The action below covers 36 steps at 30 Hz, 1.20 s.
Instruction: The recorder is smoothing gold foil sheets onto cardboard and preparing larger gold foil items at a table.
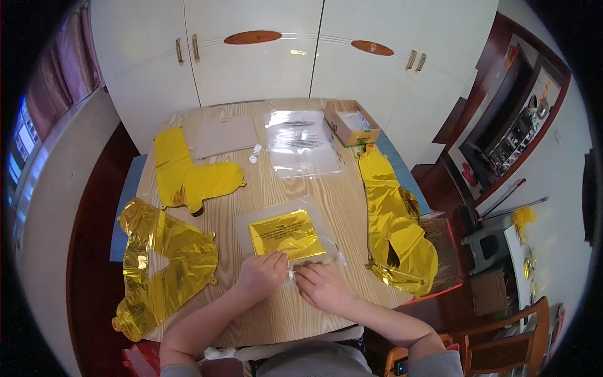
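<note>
Side by side at the near edge of a clear plastic bag, my left hand and my right hand are closed, fingertips together. A small white piece shows between them; its kind is too small to make out, and the fingers hide part of it. Inside the bag lie a grey card and a folded gold foil sheet seen under dark print. Flat gold foil balloons surround the hands: one at the near left, another at the far left, a third on the right.
At the table's back are a grey card sheet, clear plastic bags, small white rolls and an open cardboard box. White cabinets stand behind the wooden table. A wooden chair is at the near right.
</note>
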{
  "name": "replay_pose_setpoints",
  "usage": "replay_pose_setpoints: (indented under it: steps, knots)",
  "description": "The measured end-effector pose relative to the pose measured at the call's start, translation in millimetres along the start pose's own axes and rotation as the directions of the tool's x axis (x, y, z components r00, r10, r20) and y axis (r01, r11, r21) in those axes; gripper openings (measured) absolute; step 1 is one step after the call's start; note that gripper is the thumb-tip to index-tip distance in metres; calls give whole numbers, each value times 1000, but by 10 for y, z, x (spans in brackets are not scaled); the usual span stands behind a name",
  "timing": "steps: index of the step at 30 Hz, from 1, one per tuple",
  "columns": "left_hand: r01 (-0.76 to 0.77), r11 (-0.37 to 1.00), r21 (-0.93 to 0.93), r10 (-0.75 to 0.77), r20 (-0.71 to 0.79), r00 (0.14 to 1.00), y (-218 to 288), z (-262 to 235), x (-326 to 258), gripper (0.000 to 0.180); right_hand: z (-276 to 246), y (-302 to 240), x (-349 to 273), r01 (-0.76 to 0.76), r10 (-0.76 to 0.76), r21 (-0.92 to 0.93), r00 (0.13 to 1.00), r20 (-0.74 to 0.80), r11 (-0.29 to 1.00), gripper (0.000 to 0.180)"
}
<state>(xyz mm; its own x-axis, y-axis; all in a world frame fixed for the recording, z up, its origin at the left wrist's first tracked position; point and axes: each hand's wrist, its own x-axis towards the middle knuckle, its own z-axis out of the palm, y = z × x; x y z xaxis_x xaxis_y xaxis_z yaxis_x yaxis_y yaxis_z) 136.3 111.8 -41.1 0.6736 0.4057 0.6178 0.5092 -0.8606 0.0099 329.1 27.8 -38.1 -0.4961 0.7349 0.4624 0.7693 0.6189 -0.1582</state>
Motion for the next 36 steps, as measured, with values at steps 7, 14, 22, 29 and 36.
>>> replay_pose_setpoints:
  steps: [7, 14, 22, 29, 36]
  knots:
    - [16, 1000, -7, -16, 7, 1000, -5, 34, -36, 19, -64, 44, -20, -66, 65, 10, 996, 65, 998, 29]
    - [19, 1000, -20, -19, 35, 999, -11, 39, -36, 22, -86, 217, 227, 124, -115, -73, 986, 121, 990, 25]
    - [30, 999, -38, -29, 25, 999, -8, 21, -42, 20, -101, 143, 173, 149, -155, 55, 980, 125, 987, 14]
    - [20, 999, -38, -20, 19, 1000, -12, 32, -58, 18, -496, 82, 49, -480, 266, 475, 853, 449, 737, 17]
    - [11, 1000, -27, -11, 9, 1000, -19, 28, -53, 17, -487, 39, -6, -439, 324, 165, 826, 462, 884, 23]
